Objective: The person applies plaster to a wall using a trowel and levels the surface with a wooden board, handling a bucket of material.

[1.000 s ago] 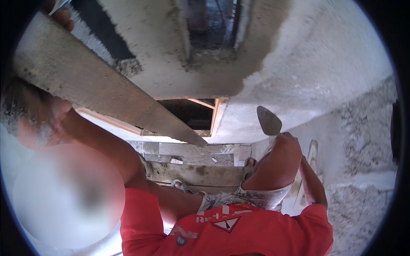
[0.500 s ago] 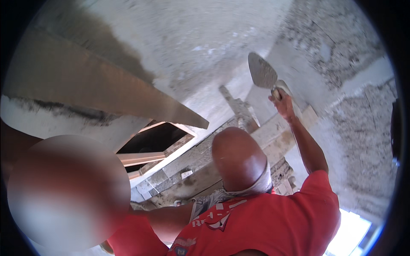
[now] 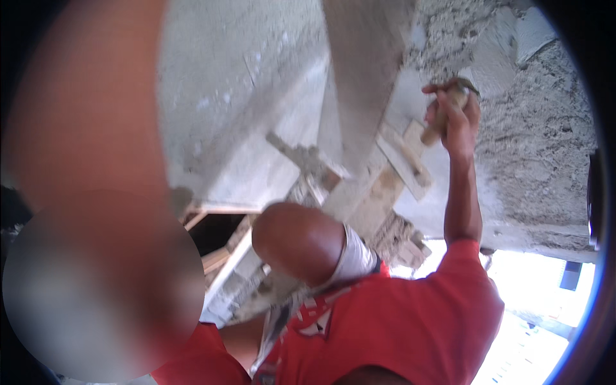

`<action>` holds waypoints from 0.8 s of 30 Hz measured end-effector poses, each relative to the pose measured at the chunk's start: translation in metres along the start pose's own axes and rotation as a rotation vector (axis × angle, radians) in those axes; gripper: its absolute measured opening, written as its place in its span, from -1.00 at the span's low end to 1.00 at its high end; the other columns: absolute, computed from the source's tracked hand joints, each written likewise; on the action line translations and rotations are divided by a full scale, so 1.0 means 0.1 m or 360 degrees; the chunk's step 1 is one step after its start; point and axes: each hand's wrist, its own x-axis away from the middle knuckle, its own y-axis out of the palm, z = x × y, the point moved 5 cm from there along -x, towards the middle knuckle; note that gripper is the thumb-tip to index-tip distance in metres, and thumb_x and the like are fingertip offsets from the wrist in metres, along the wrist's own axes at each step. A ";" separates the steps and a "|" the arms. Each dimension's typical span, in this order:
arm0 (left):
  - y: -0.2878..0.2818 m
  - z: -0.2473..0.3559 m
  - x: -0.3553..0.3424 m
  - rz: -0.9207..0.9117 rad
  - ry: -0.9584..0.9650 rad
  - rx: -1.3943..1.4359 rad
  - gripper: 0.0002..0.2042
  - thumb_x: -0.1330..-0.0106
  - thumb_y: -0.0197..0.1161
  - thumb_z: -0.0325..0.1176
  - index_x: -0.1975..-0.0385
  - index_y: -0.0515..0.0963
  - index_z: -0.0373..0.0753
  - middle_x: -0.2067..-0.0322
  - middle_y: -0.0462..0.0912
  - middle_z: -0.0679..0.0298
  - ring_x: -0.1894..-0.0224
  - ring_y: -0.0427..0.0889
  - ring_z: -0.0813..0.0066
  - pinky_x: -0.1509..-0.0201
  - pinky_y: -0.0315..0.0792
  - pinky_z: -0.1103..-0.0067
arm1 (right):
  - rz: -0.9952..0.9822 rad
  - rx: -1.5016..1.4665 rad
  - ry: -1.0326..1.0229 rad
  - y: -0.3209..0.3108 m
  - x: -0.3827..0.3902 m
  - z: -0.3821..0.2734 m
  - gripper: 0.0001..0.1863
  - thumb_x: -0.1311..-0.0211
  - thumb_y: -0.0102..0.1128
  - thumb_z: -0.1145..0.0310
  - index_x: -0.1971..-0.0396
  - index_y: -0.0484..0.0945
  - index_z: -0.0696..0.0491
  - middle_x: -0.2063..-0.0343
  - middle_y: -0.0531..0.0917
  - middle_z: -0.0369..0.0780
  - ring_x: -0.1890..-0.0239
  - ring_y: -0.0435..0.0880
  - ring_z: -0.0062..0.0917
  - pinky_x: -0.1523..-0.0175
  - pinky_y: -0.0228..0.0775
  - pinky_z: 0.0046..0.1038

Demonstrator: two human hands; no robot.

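Note:
My right hand [image 3: 453, 120] grips the wooden handle [image 3: 433, 135] of a trowel at the upper right, in front of rough, chipped plaster [image 3: 532, 128]. The trowel's blade [image 3: 470, 86] shows only as a narrow piece beyond my fingers. Left of it, a long flat board [image 3: 359, 64] reaches down from the top edge, blurred. My left forearm [image 3: 90, 96] fills the left side, close and blurred; its hand is out of view, so what it holds cannot be seen.
Below the board lie wooden pieces [image 3: 401, 163] and grey debris [image 3: 404, 240]. A dark wood-framed opening [image 3: 218, 231] is at the lower left, beside my raised knee [image 3: 295, 240]. A pale wall [image 3: 237, 77] rises behind; a bright opening [image 3: 545, 289] shows at the lower right.
My view has turned. The board has swung from a slant at the left to near upright in the middle. My right hand has moved up with the trowel, and my left forearm has risen.

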 end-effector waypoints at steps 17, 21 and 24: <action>3.35 -0.68 0.84 -0.0712 -0.0491 0.0454 -0.06 -0.14 0.29 -0.48 -0.44 -0.23 -0.37 -0.22 0.29 -0.14 -0.12 0.44 0.15 -0.23 0.37 0.38 | 0.0057 0.0782 -0.0289 -0.11 0.29 0.35 -0.15 -0.14 0.28 -0.20 -0.19 0.38 0.23 0.44 0.68 -0.13 0.45 0.61 -0.40 -0.04 0.49 -0.22; 3.29 -0.68 0.68 -0.1018 -0.0731 0.0578 -0.05 -0.15 0.31 -0.39 -0.43 -0.23 -0.36 -0.03 0.46 -0.12 0.02 0.53 0.22 -0.15 0.44 0.33 | 0.0113 0.1409 0.0178 0.08 0.03 0.19 -0.10 -0.10 0.20 -0.35 -0.08 0.48 0.26 0.42 0.69 -0.10 0.46 0.63 -0.29 0.06 0.49 -0.22; 3.28 -0.99 0.50 -0.1037 -0.0616 0.0368 -0.15 -0.17 0.30 -0.38 -0.40 -0.09 -0.35 0.03 0.51 -0.09 0.03 0.54 0.18 -0.17 0.42 0.29 | -0.0013 0.1872 0.0657 0.13 -0.14 0.24 -0.05 0.00 0.22 -0.44 0.06 0.58 0.28 0.37 0.69 0.01 0.46 0.65 -0.26 0.34 0.51 -0.26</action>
